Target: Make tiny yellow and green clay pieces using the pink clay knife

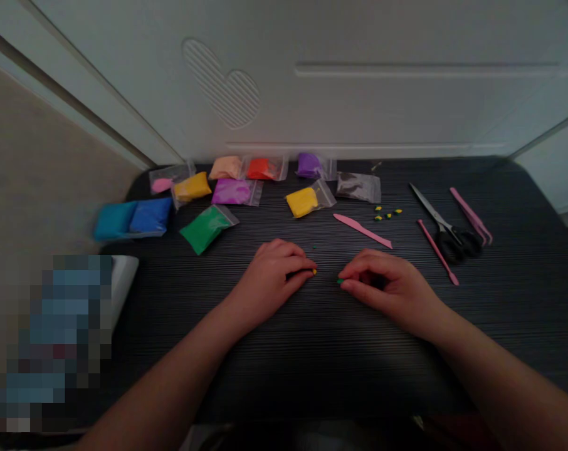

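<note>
Both hands rest on a dark ribbed table (312, 351). My left hand (274, 275) is curled, pinching a tiny yellow bit of clay (315, 272) at its fingertips. My right hand (382, 285) is also curled, its fingertips pinched on a tiny green bit of clay (340, 282). The two bits lie a short gap apart. A speck of green clay (315, 247) lies just beyond the left hand. Several small yellow-and-green clay pieces (386, 215) sit farther back on the right.
Bags of clay lie along the back: blue (133, 218), green (206, 228), yellow (305, 202), magenta (234, 191), orange, red, purple (310, 165). A pink modelling knife (362, 230), scissors (446, 228), and pink tools (437, 250) lie to the right. A white panel stands behind.
</note>
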`<state>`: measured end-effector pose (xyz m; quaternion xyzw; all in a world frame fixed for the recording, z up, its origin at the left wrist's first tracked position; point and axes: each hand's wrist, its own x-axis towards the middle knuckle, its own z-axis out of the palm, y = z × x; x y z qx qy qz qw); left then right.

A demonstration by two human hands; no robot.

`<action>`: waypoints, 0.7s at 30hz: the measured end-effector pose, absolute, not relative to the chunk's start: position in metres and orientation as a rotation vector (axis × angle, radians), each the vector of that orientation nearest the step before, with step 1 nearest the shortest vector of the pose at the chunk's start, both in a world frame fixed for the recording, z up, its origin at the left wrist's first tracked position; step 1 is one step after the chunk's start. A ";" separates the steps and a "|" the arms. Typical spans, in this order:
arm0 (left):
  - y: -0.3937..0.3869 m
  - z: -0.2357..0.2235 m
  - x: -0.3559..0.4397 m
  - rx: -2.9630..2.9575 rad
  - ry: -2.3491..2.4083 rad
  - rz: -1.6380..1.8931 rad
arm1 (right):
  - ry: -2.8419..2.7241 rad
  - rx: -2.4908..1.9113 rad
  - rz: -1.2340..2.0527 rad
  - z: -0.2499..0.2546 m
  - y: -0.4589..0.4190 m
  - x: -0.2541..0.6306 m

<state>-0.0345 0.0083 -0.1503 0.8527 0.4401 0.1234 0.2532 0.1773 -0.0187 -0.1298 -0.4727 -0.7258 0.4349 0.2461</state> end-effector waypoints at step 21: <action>0.005 -0.149 -0.031 2.240 1.123 0.577 | -2.363 -1.391 0.570 -0.149 -0.006 0.188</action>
